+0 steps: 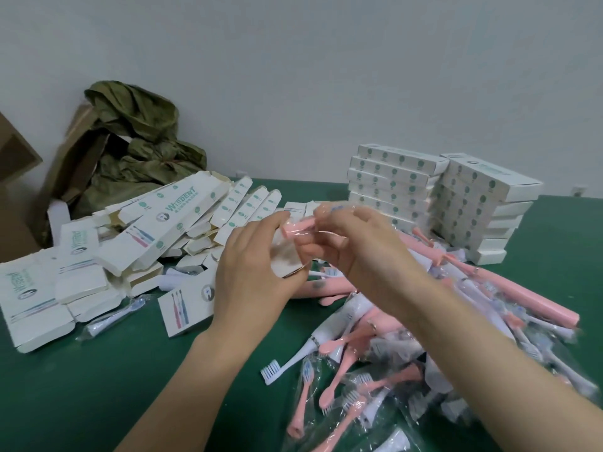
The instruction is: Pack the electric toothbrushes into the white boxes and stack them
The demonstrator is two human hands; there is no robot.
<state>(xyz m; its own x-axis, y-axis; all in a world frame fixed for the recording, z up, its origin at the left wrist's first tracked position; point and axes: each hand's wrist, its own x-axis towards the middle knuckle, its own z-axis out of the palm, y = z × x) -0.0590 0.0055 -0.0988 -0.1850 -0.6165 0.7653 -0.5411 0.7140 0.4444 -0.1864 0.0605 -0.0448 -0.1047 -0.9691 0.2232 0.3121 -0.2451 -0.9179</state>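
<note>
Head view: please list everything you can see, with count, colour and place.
packed boxes: two stacks, white with green dots, far right.
loose boxes: many, white with green print, piled at left.
toothbrush pile: many, mostly pink, right side.
bagged brush heads: several, pink and white, near right.
cloth: one, olive, far left by wall.
table: one, green.
open box: one, white, held at centre.
pink toothbrush: one, in clear film, held at centre.
left hand: grips open box.
right hand: pinches pink toothbrush.

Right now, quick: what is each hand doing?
Left hand: grips a white box.
Right hand: pinches a pink toothbrush in clear wrap, at the box's open end.
</note>
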